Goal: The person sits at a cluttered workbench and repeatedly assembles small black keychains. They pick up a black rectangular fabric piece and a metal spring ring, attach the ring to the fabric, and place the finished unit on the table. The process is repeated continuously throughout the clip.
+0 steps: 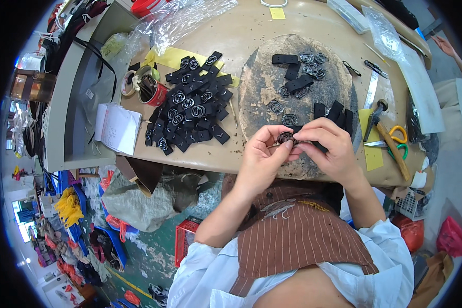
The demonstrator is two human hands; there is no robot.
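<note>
Both hands meet over the near edge of the worktop (251, 36), fingertips pinched together on one small piece: a metal ring (286, 137) with a black strap (318, 146) attached. The left hand (264, 154) closes thumb and forefinger narrowly on the ring's left side, while the right hand (327, 146) curls its fingers tight over the strap on the other side, so the piece sits held between them, just above a worn, dark round block (292, 66) that lies on the worktop. On that block, farther from the person, lie a few more loose black strips and metal rings (311, 65). To the left of the block spreads a big heap of finished black straps with rings (192, 105), touching one another in a loose pile. Right of the block rest a hammer (385, 131) and a pair of scissors with yellow and green handles (398, 138), near each other. Beyond the heap stands a red tin (156, 93) beside a roll of tape (128, 82), and a small white notepad (119, 128) hangs at the worktop's left edge
</note>
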